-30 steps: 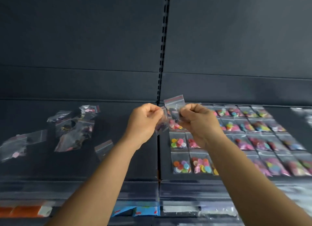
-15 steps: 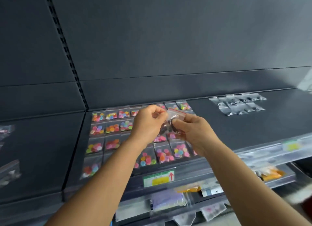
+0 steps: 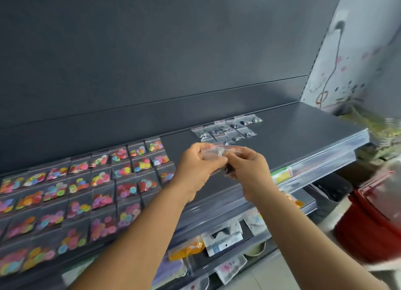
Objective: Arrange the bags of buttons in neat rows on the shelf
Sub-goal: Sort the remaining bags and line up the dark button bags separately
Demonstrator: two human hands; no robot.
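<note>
Both hands pinch one clear bag (image 3: 219,152) above the shelf (image 3: 303,129): left hand (image 3: 197,168) and right hand (image 3: 249,170) grip pressed on it. Colourful bags (image 3: 86,185) in rows left, dark-button bags (image 3: 230,128) behind.

Both forearms extended forward and up, converging at centre. Left hand (image 3: 196,167) fingers curled, pinching a small clear bag (image 3: 219,153). Right hand (image 3: 249,172) fingers curled, pinching the same bag from the other side. Fingertips nearly touching.
</note>
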